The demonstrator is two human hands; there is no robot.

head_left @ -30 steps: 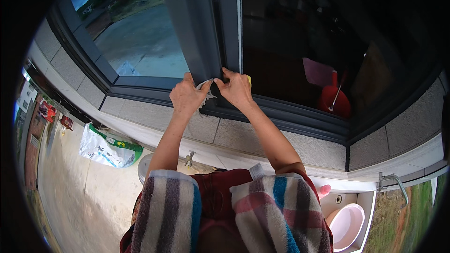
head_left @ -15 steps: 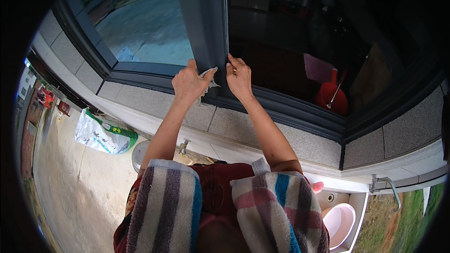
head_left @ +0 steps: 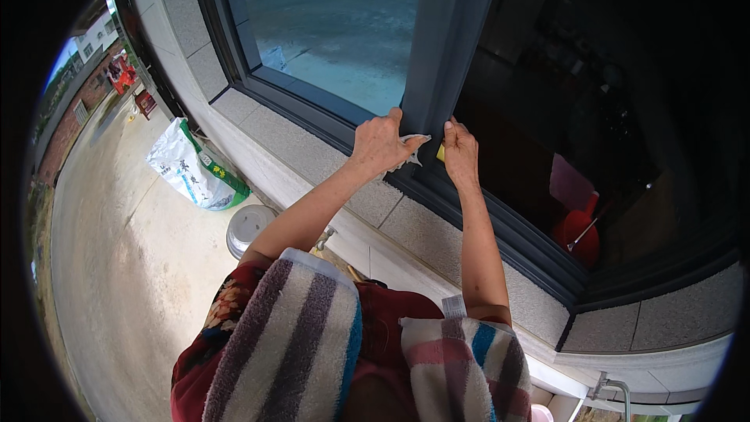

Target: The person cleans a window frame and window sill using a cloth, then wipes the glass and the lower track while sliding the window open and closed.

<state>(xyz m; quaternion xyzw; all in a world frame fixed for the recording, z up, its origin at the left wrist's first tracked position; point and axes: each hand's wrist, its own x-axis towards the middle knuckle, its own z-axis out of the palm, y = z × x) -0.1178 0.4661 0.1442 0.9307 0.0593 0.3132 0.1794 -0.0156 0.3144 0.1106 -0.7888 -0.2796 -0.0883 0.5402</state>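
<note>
My left hand (head_left: 377,143) is closed on a crumpled white cloth (head_left: 414,143) at the lower part of the dark grey window frame (head_left: 439,39). Part of the cloth sticks out past my thumb, and the rest is under the palm. On the other side of the upright post, my right hand (head_left: 461,155) has its fingers bent against the frame's edge. A small yellow thing (head_left: 441,153) shows at its inner side; most of it is hidden, so its kind cannot be made out.
A grey stone sill (head_left: 363,197) runs below the window. Behind the dark pane stands a red bucket (head_left: 576,238). Down to the left are a white and green sack (head_left: 199,168) and a round metal lid or basin (head_left: 248,228). Striped towels (head_left: 285,336) cover my upper arms.
My view has turned, so the window and both hands sit further right in it. The yellow thing shows more beside my right hand. My left hand keeps the cloth.
</note>
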